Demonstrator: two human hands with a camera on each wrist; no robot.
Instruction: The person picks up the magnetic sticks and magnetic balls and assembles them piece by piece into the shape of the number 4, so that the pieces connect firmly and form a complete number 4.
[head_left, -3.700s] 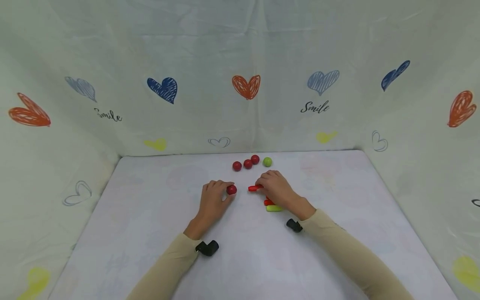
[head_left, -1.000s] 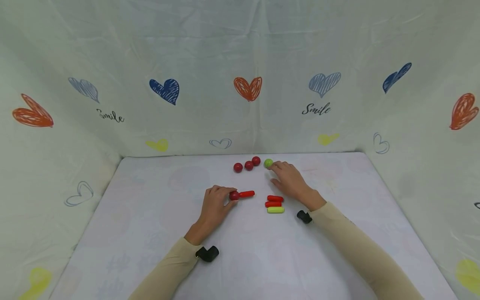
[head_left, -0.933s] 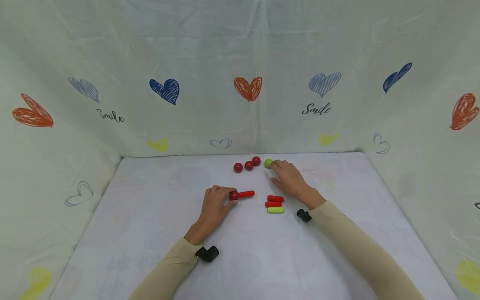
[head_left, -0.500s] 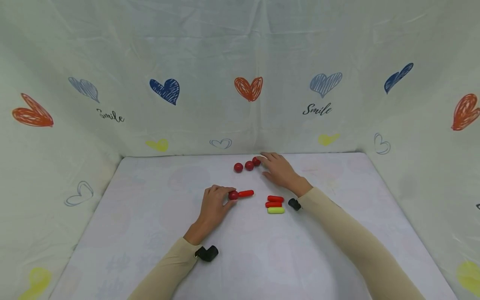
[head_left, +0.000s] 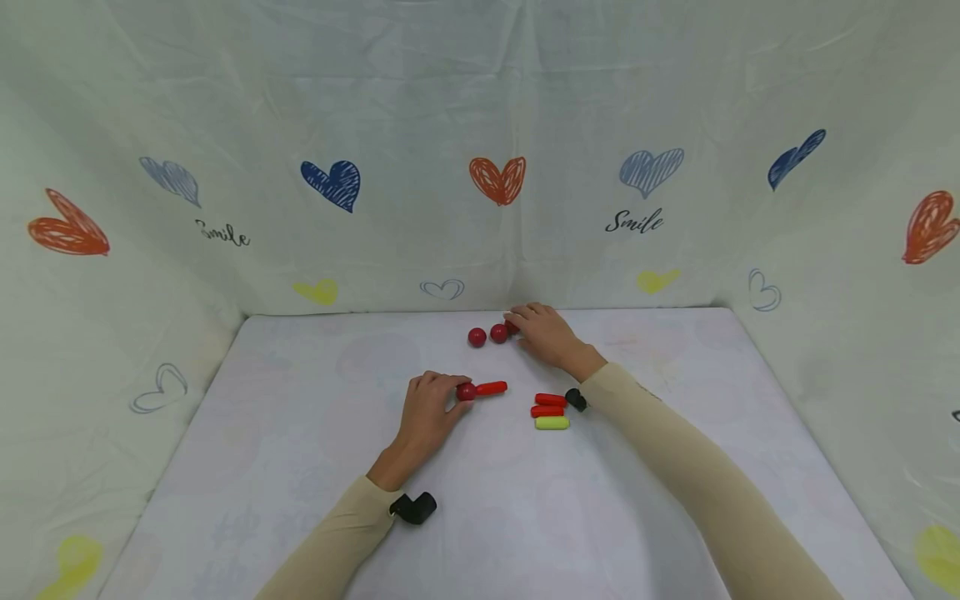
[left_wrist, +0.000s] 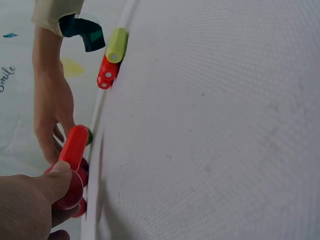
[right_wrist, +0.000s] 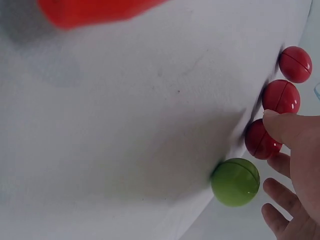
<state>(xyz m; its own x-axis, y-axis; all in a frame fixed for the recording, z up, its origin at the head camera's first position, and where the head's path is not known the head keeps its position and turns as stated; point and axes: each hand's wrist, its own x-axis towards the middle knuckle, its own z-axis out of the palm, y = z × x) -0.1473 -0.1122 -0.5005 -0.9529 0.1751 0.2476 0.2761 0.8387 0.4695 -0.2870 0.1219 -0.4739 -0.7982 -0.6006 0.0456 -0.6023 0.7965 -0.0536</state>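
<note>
My left hand (head_left: 429, 410) pinches the ball end of a red maraca (head_left: 491, 388), a round ball with a short red handle pointing right. In the left wrist view the thumb presses on the maraca's ball (left_wrist: 71, 192) and the handle (left_wrist: 75, 146) stands clear of the fingers. My right hand (head_left: 553, 337) reaches to the back of the table, thumb and fingers round the rightmost red ball (right_wrist: 261, 141). Beside it lie two more red balls (head_left: 477, 337). A green ball (right_wrist: 235, 182) sits near the right fingers; the right hand hides it in the head view.
Two red handles (head_left: 548, 405) and a yellow-green handle (head_left: 552, 423) lie side by side below my right forearm. The white table (head_left: 315, 467) ends at a cloth backdrop (head_left: 405, 233) printed with hearts, close behind the balls.
My right hand has set the red handle on the left hand's ball, moved to the green ball, then left to the rightmost red ball. The left hand has stayed nearly still lately.
</note>
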